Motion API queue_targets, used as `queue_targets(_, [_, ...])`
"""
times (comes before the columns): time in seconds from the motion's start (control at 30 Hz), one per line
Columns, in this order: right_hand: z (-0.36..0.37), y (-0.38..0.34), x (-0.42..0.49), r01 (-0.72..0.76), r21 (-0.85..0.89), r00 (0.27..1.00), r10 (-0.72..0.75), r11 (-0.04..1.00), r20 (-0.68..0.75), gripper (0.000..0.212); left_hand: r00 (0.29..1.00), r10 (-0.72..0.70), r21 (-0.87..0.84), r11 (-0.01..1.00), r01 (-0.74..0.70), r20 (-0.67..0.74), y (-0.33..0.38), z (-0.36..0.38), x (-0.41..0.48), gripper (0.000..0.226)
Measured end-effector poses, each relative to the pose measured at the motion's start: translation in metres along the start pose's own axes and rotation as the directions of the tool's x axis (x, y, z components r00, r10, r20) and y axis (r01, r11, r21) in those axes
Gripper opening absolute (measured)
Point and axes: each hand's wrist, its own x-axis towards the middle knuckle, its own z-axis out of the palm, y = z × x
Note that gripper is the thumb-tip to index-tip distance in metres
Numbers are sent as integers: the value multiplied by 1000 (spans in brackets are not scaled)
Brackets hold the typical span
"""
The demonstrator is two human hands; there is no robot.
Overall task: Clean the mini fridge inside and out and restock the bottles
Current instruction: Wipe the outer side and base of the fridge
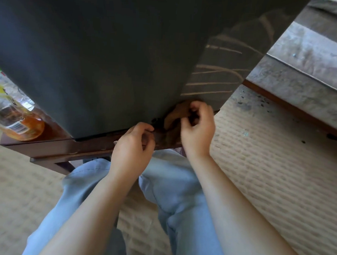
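The dark mini fridge (109,54) stands on a low wooden desk (63,150), its near right corner close to the desk's near edge. The right hand (198,129) has its fingers curled round a brown cloth (176,116) bunched at that corner. The left hand (131,148) is curled just beside it at the fridge's bottom edge — whether it pinches anything I cannot tell. An amber bottle (23,126) sits at the desk's left end, near the edge. Hard scrubbing down here could nudge the fridge towards the edge, and a jolted desk could send the bottle off.
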Motion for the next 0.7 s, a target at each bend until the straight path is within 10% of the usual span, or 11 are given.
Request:
queue_targets(0.2, [-21,54,45,-418,113,858,432,902,-277,37,1000,10,-23,1000,-10,15,3,1,2,18])
queue_targets(0.37, [-12,17,35,-234,54,914,239,971,-328,29,999,11,-29,1000,-12,-34,5,-2,9,18])
queue_targets(0.5, [9,-22,-2,191,-25,981,-192,981,-36,32,999,16,-57,998,-19,-42,8,-2,12,18])
queue_targets(0.7, [5,-16,9,157,7,980,-155,988,-124,36,998,4,-57,998,-8,-62,6,-4,11,19])
